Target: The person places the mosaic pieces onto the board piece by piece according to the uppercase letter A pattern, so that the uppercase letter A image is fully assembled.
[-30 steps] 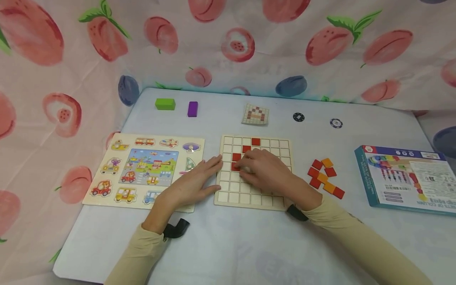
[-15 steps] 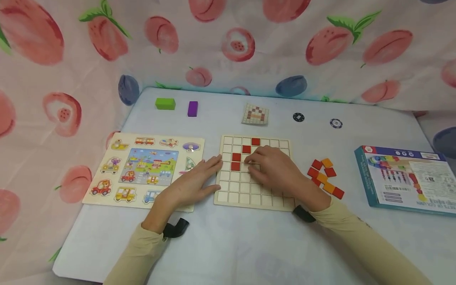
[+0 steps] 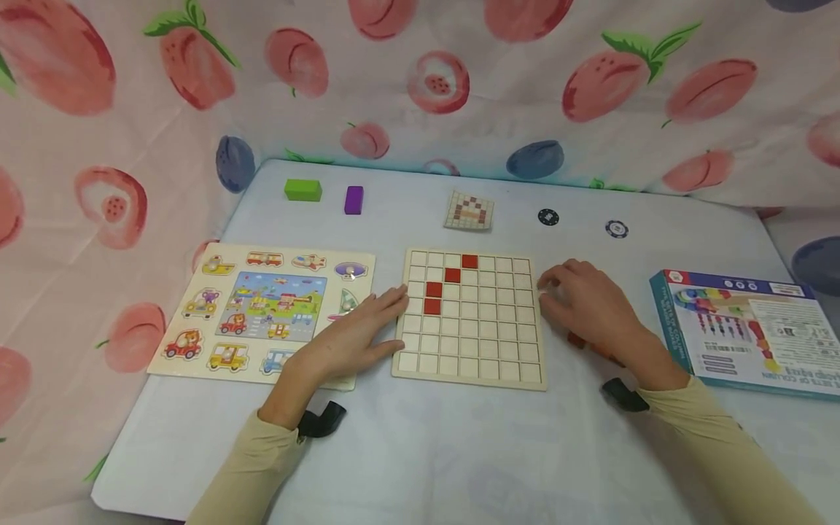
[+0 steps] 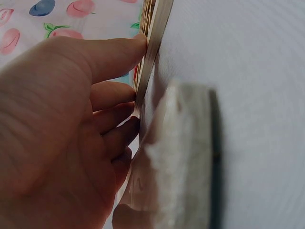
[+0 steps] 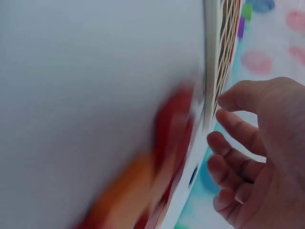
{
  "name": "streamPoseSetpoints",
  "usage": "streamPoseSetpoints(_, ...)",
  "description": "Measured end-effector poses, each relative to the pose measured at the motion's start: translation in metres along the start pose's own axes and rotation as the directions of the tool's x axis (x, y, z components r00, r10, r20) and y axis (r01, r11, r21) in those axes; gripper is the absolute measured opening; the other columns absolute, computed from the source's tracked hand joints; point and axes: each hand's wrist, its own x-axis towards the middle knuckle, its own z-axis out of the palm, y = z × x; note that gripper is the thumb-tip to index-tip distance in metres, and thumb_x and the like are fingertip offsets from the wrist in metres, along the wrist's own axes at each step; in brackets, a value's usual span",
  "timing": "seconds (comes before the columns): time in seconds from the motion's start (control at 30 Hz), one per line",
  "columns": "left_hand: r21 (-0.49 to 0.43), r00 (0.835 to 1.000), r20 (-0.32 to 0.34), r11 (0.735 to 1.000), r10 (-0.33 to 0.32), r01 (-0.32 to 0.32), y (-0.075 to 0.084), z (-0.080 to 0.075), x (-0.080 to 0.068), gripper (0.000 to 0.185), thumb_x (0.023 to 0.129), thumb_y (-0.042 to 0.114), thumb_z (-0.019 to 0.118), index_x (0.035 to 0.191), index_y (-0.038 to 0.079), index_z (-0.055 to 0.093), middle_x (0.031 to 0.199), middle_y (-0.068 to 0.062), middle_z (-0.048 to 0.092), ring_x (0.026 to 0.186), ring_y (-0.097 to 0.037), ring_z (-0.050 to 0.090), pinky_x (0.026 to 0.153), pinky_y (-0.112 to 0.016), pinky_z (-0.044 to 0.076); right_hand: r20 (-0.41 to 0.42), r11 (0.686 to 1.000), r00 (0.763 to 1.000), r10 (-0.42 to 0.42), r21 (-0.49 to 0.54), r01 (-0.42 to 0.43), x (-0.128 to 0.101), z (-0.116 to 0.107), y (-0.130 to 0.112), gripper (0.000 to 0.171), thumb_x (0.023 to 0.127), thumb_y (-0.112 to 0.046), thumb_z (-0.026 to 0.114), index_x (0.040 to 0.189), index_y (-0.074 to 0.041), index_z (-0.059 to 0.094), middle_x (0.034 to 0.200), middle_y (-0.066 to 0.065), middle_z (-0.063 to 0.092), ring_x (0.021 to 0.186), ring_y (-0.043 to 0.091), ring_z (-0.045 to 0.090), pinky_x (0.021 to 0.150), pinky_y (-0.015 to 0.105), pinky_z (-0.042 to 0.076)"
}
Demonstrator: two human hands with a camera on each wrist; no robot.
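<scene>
A wooden grid board (image 3: pixel 485 321) lies flat in the middle of the table, with several red square tiles (image 3: pixel 433 289) set in its upper left cells. My left hand (image 3: pixel 354 332) has its fingers extended, fingertips and thumb at the board's left edge. In the left wrist view the thumb and fingers touch the side of the board (image 4: pixel 153 52). My right hand (image 3: pixel 590 302) is over the loose tiles right of the board and mostly hides them. Its fingers are loosely bent with nothing between them. Red and orange tiles (image 5: pixel 174 119) show blurred beneath that hand in the right wrist view.
A vehicle puzzle board (image 3: pixel 262 357) lies left, partly under the left hand. Behind are a green block (image 3: pixel 303 190), a purple block (image 3: pixel 354 200), a pattern card (image 3: pixel 469 211), a black chip (image 3: pixel 548 217) and a white-and-blue chip (image 3: pixel 617 229). A flat box (image 3: pixel 748 328) lies right.
My right hand has left the red tiles on the grid board and moved right over the loose tiles. The left hand has stayed at the board's edge.
</scene>
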Motion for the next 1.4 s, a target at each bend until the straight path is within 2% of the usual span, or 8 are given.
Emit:
streamPoseSetpoints(0.3,0.0,1.0,0.007,1.0,-0.006,0.006,0.0,-0.002,-0.001,0.077,0.106,0.038,0.066,0.17,0.018,0.028,0.182,0.004,0.016,0.167,-0.039,0.02,0.136,-0.053,0.027,0.103,0.993,0.988,0.116,-0.011,-0.116,-0.016,-0.012,0.049,0.045,0.096,-0.033,0.077,0.132,-0.007,0.067,0.12,0.02,0.069,0.111,0.036,0.062,0.09,0.057,0.061)
streamPoseSetpoints(0.63,-0.008,1.0,0.011,1.0,-0.013,0.013,0.0,-0.003,-0.003,0.077,0.106,0.038,0.066,0.17,0.018,0.028,0.182,0.004,0.015,0.167,-0.038,0.019,0.136,-0.053,0.026,0.049,0.994,0.993,0.105,-0.015,-0.105,-0.019,-0.015,0.052,0.045,0.092,-0.028,0.081,0.13,-0.007,0.07,0.117,0.02,0.071,0.104,0.036,0.063,0.082,0.053,0.062)
streamPoseSetpoints(0.83,-0.008,1.0,0.004,1.0,-0.006,0.006,0.0,-0.003,-0.003,0.077,0.106,0.038,0.066,0.17,0.018,0.029,0.182,0.004,0.016,0.168,-0.036,0.02,0.137,-0.052,0.025,-0.085,0.997,0.995,0.054,0.064,-0.049,-0.017,-0.014,0.014,0.039,0.092,-0.03,0.082,0.126,-0.012,0.072,0.121,0.017,0.07,0.102,0.033,0.061,0.079,0.047,0.061)
streamPoseSetpoints(0.93,-0.009,1.0,0.002,1.0,-0.007,0.007,0.001,-0.003,-0.003,0.077,0.105,0.039,0.067,0.17,0.018,0.029,0.182,0.005,0.016,0.168,-0.034,0.02,0.137,-0.051,0.025,-0.154,0.995,0.987,-0.051,0.074,0.063,-0.012,-0.005,-0.017,0.035,0.09,-0.026,0.085,0.121,-0.012,0.074,0.117,0.012,0.074,0.099,0.03,0.062,0.08,0.045,0.06)
streamPoseSetpoints(1.03,-0.013,1.0,0.001,1.0,-0.004,0.004,0.002,-0.003,-0.003,0.077,0.105,0.038,0.067,0.17,0.018,0.029,0.182,0.005,0.015,0.168,-0.03,0.019,0.138,-0.05,0.023,-0.21,0.977,0.961,-0.18,0.079,0.2,-0.007,0.008,-0.047,0.029,0.088,-0.024,0.087,0.112,-0.012,0.077,0.11,0.008,0.078,0.1,0.028,0.068,0.088,0.046,0.062)
streamPoseSetpoints(1.17,-0.01,1.0,-0.003,1.0,0.005,-0.005,0.003,-0.003,-0.002,0.077,0.105,0.037,0.067,0.169,0.016,0.031,0.182,0.004,0.015,0.169,-0.026,0.019,0.138,-0.049,0.022,-0.168,0.952,0.948,-0.27,0.102,0.289,0.0,0.022,-0.084,0.023,0.089,-0.028,0.086,0.106,-0.015,0.078,0.109,0.005,0.078,0.109,0.027,0.071,0.099,0.048,0.062)
streamPoseSetpoints(1.27,-0.008,1.0,-0.003,1.0,0.003,-0.003,0.004,-0.003,-0.001,0.076,0.105,0.038,0.068,0.169,0.016,0.032,0.181,0.005,0.016,0.168,-0.027,0.02,0.138,-0.049,0.023,-0.105,0.945,0.946,-0.306,0.086,0.315,0.005,0.031,-0.106,0.021,0.089,-0.03,0.085,0.106,-0.018,0.08,0.108,0.001,0.078,0.107,0.024,0.071,0.1,0.045,0.063)
streamPoseSetpoints(1.4,-0.004,1.0,0.002,1.0,-0.007,0.007,0.003,-0.003,0.0,0.076,0.105,0.04,0.067,0.169,0.018,0.032,0.181,0.006,0.016,0.168,-0.03,0.02,0.137,-0.051,0.026,-0.071,0.924,0.926,-0.371,0.07,0.376,0.012,0.041,-0.125,0.016,0.09,-0.028,0.085,0.103,-0.018,0.081,0.102,-0.002,0.078,0.098,0.019,0.07,0.095,0.04,0.062)
